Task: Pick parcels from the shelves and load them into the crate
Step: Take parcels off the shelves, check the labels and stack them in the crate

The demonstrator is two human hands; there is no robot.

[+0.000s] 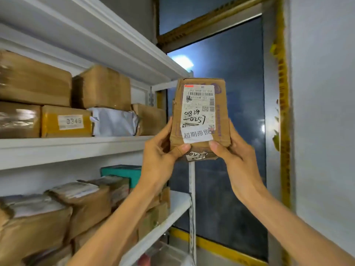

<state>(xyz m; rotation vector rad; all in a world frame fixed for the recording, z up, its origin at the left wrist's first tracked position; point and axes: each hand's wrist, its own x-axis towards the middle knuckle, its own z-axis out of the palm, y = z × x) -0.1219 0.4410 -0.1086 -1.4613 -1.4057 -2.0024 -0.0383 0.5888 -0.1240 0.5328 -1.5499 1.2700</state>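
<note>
Both left hand [161,150] and right hand [237,156] are curled round the base of the brown taped cardboard parcel [199,112]; gripped so low, it may be tipped and dropped.

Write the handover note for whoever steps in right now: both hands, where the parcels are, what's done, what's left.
Hands: left hand and right hand both grip the lower end of one cardboard parcel, held upright in the air to the right of the shelves, label toward the camera.
On the shelves: a yellow-taped box, a white bag, a brown box and more.
Done: this parcel is off the shelves.
Left: put it in the crate, which is not in view, then fetch the rest.
</note>
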